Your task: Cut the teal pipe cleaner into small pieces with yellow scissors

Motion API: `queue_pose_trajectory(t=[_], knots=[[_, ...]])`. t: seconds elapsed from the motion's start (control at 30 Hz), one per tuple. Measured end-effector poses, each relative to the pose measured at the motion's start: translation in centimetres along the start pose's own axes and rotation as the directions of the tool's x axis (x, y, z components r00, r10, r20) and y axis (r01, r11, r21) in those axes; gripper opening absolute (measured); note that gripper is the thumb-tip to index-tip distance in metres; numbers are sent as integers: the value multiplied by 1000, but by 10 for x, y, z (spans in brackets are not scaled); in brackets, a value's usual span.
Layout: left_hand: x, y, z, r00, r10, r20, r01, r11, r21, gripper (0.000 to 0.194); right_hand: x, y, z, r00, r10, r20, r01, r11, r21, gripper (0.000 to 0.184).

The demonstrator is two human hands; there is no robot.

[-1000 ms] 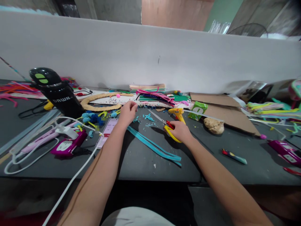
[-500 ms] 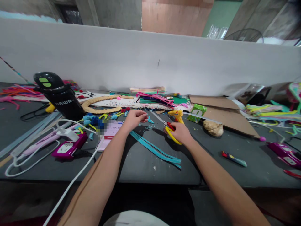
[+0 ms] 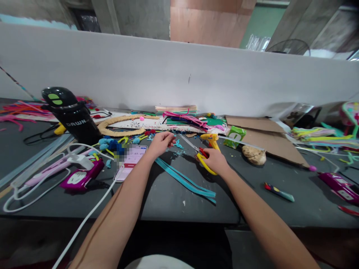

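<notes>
One pair of scissors is gripped by its yellow-and-red handles in the right hand, above the dark surface. Its long axis slants, the slim silver blades pointing away from the person and leftward. The left hand has curled fingers beside small blue clippings; whether it pinches anything, one cannot tell. Long blue strips lie between the forearms.

"DAWN" on black bottle
</notes>
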State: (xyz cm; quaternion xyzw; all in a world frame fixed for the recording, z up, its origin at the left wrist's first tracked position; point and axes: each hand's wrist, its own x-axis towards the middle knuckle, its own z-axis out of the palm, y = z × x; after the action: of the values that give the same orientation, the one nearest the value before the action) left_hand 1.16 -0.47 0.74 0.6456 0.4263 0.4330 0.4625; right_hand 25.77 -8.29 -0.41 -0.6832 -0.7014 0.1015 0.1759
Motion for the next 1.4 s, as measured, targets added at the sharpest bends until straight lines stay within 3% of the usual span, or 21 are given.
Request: queue_pose_trajectory(t=[0.33, 1.4], knots=[[-2, 2, 0, 990, 135, -48, -116, 948, 296, 42, 0, 1, 1, 999, -41, -1, 41, 999, -28, 42], [-4, 2, 3, 980, 199, -17, -177, 907, 381, 41, -1, -1, 1, 998, -63, -1, 63, 997, -42, 38]])
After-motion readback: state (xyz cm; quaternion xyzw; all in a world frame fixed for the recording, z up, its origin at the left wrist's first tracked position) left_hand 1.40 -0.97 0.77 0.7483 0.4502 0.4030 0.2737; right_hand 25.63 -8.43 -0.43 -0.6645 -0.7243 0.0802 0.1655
